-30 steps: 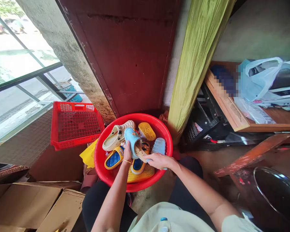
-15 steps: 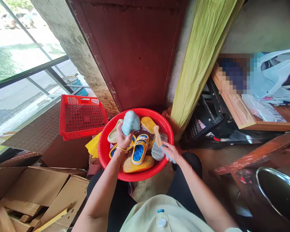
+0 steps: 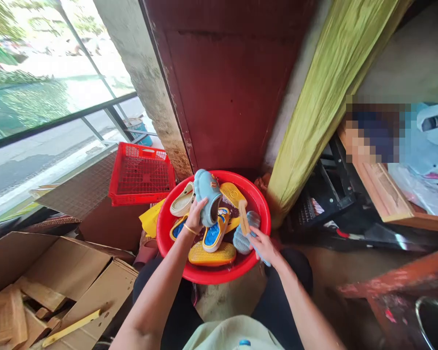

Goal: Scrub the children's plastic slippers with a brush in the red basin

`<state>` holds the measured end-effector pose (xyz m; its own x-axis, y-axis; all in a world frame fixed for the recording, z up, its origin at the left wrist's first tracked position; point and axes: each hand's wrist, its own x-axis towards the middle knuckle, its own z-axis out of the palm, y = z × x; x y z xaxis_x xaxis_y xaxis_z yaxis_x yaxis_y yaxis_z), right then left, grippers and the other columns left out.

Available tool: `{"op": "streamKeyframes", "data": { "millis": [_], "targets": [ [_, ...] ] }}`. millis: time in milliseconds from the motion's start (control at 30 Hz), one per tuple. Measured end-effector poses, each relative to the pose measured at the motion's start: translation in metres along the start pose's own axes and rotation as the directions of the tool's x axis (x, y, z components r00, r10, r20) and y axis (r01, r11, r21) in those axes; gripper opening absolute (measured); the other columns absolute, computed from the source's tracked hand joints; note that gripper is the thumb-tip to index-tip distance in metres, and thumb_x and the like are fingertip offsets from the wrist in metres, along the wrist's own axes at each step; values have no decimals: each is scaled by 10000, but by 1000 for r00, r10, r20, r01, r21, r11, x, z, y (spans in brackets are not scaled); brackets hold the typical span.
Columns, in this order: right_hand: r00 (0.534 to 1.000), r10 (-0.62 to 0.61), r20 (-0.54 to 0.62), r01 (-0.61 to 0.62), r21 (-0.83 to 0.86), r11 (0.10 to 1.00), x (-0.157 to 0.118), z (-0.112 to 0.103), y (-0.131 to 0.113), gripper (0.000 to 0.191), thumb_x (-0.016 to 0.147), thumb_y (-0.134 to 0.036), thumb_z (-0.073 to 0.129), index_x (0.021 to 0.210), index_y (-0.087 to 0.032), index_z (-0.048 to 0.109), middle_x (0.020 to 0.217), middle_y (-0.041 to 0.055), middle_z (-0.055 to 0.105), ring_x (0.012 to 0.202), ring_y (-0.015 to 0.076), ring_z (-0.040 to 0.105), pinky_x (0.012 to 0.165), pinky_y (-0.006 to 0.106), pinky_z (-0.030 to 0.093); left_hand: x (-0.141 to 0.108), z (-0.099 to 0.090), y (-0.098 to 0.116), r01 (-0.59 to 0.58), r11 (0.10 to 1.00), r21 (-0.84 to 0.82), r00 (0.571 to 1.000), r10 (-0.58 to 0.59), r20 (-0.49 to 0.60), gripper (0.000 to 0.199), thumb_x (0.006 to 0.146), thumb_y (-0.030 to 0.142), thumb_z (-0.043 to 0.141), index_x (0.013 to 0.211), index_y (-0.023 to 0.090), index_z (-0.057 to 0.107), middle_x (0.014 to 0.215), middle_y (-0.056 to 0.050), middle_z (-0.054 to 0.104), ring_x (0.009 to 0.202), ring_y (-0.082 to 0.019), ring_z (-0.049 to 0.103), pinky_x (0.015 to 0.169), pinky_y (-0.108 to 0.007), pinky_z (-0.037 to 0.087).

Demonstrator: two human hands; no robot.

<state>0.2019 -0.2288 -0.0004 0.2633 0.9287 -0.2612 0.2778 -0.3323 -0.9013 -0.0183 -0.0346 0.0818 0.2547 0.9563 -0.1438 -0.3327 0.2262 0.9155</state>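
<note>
My left hand [image 3: 196,217] grips a light blue clog [image 3: 207,192] by its side, holding it up over a red basin [image 3: 164,243]. In my right hand [image 3: 262,244] is a scrubbing brush [image 3: 244,218] with a pale blue handle and tan bristles, held apart from the clog. Several shoes lie in the water below: a cream clog [image 3: 181,201], a yellow clog with a blue inside [image 3: 214,237], an upturned yellow one [image 3: 212,254], a yellow sole [image 3: 233,193] and a grey-blue sole [image 3: 243,240].
Left of the basin are a red plastic crate [image 3: 142,177] and an open cardboard box [image 3: 65,267] with wood pieces. A maroon door [image 3: 229,97] stands behind; a yellow-green curtain [image 3: 314,121] hangs to the right, beside a wooden table [image 3: 379,180].
The light blue clog has been turned in my left hand, so its opening now faces down to the right. My view has shifted left; the brush stays in my right hand.
</note>
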Motion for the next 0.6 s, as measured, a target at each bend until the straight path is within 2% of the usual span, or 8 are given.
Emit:
{"op": "streamKeyframes", "data": {
  "millis": [67,100,167,233,300,433,533,600],
  "targets": [
    [996,-88,-36,75,-260,963,-4,-1,2,553,978,-380,466,1498,-205,531,934,69,761,656,190,705,600,296,546,-9,-15,-2,223,959,-175,974,-210,88,595,806,576,713,1216,149,652,1067,-120,744,1069,-320,690,981,-483,555],
    [991,-125,-46,97,-392,915,-6,-2,1,519,970,-310,476,1475,-226,564,1020,89,766,792,212,738,704,314,566,-13,-23,-2,279,932,-233,958,-253,134,639,823,626,680,1235,139,647,1068,-136,749,1088,-338,693,979,-508,559],
    [988,-147,-51,85,-616,783,-10,-4,-6,506,946,-213,498,1438,-259,608,1100,110,757,956,246,740,836,347,556,-20,-37,-1,322,891,-320,943,-272,193,738,835,722,618,1280,134,632,1097,-159,754,1142,-361,686,988,-543,559],
    [992,-110,-56,29,-761,648,-12,-2,-22,491,947,-188,502,1414,-264,632,1092,129,745,945,266,739,842,369,549,-24,-46,1,330,873,-358,940,-268,213,804,841,792,554,1310,143,624,1132,-165,753,1186,-366,674,1002,-552,557],
    [991,-117,-60,17,-820,572,-9,3,-44,469,971,-214,490,1418,-238,628,1139,157,722,945,280,734,843,381,545,-26,-50,1,361,863,-353,930,-303,209,806,850,806,528,1301,146,633,1143,-165,755,1201,-365,670,1013,-546,556],
    [954,-298,-39,159,-776,610,8,27,-88,515,1006,-328,489,1503,-202,538,1374,188,630,1175,326,659,998,431,508,-26,-54,-6,377,878,-295,926,-355,126,686,852,687,631,1255,133,656,1110,-159,766,1169,-363,688,1016,-517,564],
    [942,-335,-10,234,-696,679,23,43,-104,511,992,-337,516,1480,-193,560,1399,188,625,1259,344,610,1086,489,459,-26,-56,-15,281,926,-252,958,-253,138,655,761,497,774,1296,144,638,1127,-140,763,1146,-358,697,1013,-491,564],
    [940,-341,-1,280,-568,774,33,49,-109,517,992,-351,513,1475,-173,559,1396,190,633,1273,325,609,1105,482,456,-25,-54,-19,201,954,-222,968,-159,194,710,712,409,807,1351,166,611,1159,-124,752,1143,-349,694,1018,-483,553]
  ]
}}
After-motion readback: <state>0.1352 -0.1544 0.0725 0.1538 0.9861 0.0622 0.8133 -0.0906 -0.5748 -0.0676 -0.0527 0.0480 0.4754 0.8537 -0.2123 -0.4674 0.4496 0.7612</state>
